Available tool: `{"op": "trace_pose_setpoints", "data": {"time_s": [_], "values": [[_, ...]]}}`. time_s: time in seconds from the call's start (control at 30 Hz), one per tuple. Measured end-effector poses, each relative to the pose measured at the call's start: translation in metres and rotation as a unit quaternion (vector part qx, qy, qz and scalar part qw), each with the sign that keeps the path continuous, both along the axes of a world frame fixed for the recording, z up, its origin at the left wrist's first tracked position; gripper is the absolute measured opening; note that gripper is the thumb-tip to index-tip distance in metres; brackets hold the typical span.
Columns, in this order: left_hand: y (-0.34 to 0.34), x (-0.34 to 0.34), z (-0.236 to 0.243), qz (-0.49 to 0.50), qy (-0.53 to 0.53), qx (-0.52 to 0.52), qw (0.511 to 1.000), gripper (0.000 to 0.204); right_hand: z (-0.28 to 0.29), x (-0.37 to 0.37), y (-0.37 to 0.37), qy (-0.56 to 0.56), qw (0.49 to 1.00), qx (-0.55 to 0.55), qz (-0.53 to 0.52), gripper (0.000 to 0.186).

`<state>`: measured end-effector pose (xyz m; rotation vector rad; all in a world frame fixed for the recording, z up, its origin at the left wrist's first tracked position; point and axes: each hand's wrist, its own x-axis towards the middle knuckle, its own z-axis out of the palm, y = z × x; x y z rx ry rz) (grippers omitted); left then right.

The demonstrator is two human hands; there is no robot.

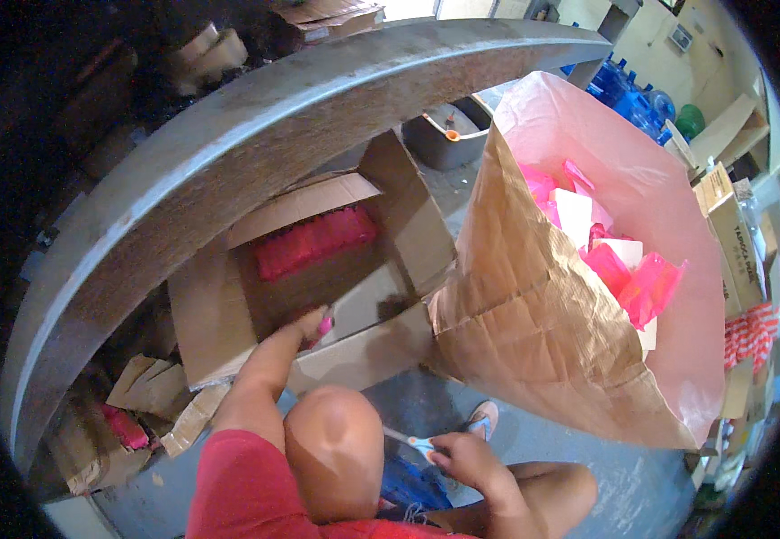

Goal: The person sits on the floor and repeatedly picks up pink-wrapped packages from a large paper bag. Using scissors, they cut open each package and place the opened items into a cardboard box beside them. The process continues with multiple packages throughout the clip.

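Observation:
My left hand (309, 325) reaches inside an open cardboard box (313, 364), its fingers closed on a small pink item (325, 325) that is partly hidden by the hand. Farther back in that box lies a row of red-pink wrapped packs (315, 241). My right hand (457, 463) grips the blue and white handles (421, 446) of what looks like scissors, low beside my bare knee, with the blades pointing left. To the right of the box stands a big brown paper sack (533, 332) with a pale pink lining, holding bright pink wrappers (641, 287) and white pieces.
A curved-looking steel beam (228, 126) spans above the box. A dark bin (444, 144) sits behind it. Torn cardboard (143, 391) with a pink pack lies at left. Blue water jugs (619, 90) and stacked cartons (727, 251) line the right side.

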<state>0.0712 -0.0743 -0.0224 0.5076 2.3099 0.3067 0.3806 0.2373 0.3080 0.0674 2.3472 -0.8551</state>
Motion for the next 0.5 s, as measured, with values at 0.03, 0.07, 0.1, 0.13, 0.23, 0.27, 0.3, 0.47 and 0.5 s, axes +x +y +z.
{"op": "trace_pose_setpoints", "data": {"time_s": [0.03, 0.07, 0.1, 0.13, 0.23, 0.27, 0.3, 0.47, 0.5], "values": [[-0.006, 0.002, 0.016, 0.075, 0.017, 0.022, 0.997, 0.065, 0.004, -0.002, 0.003, -0.003, 1.000, -0.006, -0.012, 0.033], [-0.012, 0.006, 0.040, 0.145, 0.105, 0.104, 0.978, 0.066, 0.010, -0.003, 0.006, -0.036, 0.999, 0.007, -0.035, 0.035], [-0.014, 0.006, 0.071, 0.224, 0.140, 0.147, 0.953, 0.067, 0.014, -0.006, 0.006, -0.041, 0.997, 0.033, -0.060, 0.038], [-0.015, 0.004, 0.110, 0.239, 0.165, 0.209, 0.934, 0.067, 0.021, -0.007, 0.005, 0.031, 0.997, 0.045, -0.058, 0.035], [-0.012, 0.018, 0.244, 0.280, 0.207, 0.332, 0.877, 0.059, 0.038, -0.010, -0.003, 0.079, 0.975, -0.089, -0.187, 0.032], [-0.010, 0.034, 0.287, 0.295, 0.207, 0.385, 0.850, 0.059, 0.043, -0.010, -0.009, 0.089, 0.946, -0.203, -0.238, 0.033], [-0.008, 0.054, 0.325, 0.269, 0.259, 0.400, 0.837, 0.056, 0.047, -0.009, -0.016, 0.090, 0.913, -0.276, -0.287, 0.039], [0.025, 0.166, 0.420, 0.243, 0.170, 0.593, 0.749, 0.046, 0.057, -0.006, -0.045, 0.192, 0.797, -0.469, -0.330, 0.058], [0.034, 0.183, 0.420, 0.218, 0.148, 0.594, 0.760, 0.045, 0.058, -0.004, -0.048, 0.190, 0.774, -0.506, -0.331, 0.057]]}}
